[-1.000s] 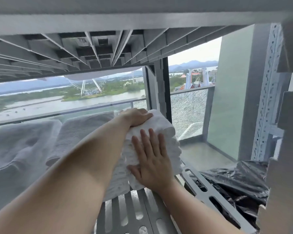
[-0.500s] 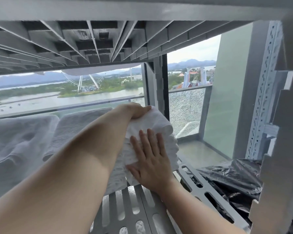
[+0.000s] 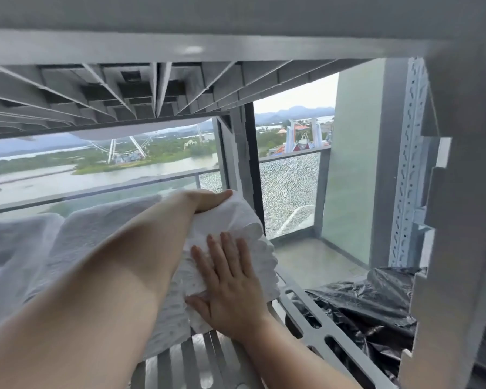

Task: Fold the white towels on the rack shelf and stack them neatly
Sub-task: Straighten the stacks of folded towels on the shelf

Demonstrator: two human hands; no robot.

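White terry towels [image 3: 54,248] lie heaped and unfolded across the left of the grey slotted metal rack shelf [image 3: 306,313], and they make up most of what I see on it. Close overhead is the ribbed grey underside of the upper shelf [image 3: 152,88], so I have little headroom. A perforated grey upright post [image 3: 407,164] bounds the bay on the right, with crumpled black plastic sheeting [image 3: 362,313] lying past the shelf's right rim. Near that rim sits the smaller white towel bundle [image 3: 253,228], partly folded, its layers bunched rather than squared.

My left hand [image 3: 208,202] is on the bundle's far top, its fingers curled over the cloth and gripping it. My right hand [image 3: 230,279] lies flat on the near face, its fingers [image 3: 227,248] straight and spread, pressing and holding nothing.

I judge the job to be at an early stage. One towel is in mid-fold, no neat stack is visible, and the heap on the left is untouched.

For room, bare slats show in front of the bundle and there is a narrow strip to its right. The bundle's right edge is close to the rim, so a push that way could tip it onto the plastic. I would work leftward and keep low.
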